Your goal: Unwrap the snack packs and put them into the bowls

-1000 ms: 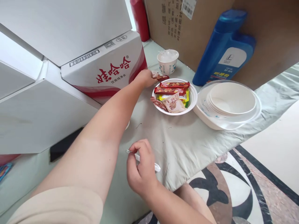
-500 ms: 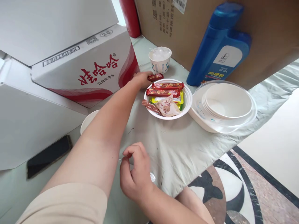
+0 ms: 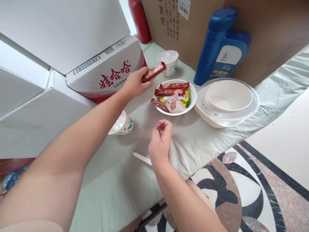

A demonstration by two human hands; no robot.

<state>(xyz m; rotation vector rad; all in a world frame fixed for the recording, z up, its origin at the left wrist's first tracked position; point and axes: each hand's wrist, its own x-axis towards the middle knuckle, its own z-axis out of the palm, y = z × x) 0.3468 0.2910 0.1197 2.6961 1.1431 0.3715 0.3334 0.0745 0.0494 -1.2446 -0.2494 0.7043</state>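
Fingers (image 3: 138, 77) of left hand (image 3: 133, 84) pinch a glossy red snack bar (image 3: 154, 72).

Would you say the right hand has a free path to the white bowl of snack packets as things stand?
Probably yes. The right hand hovers empty just in front of the bowl of snack packets, with only bare cloth between them; the left hand holds its red snack bar off to the side.
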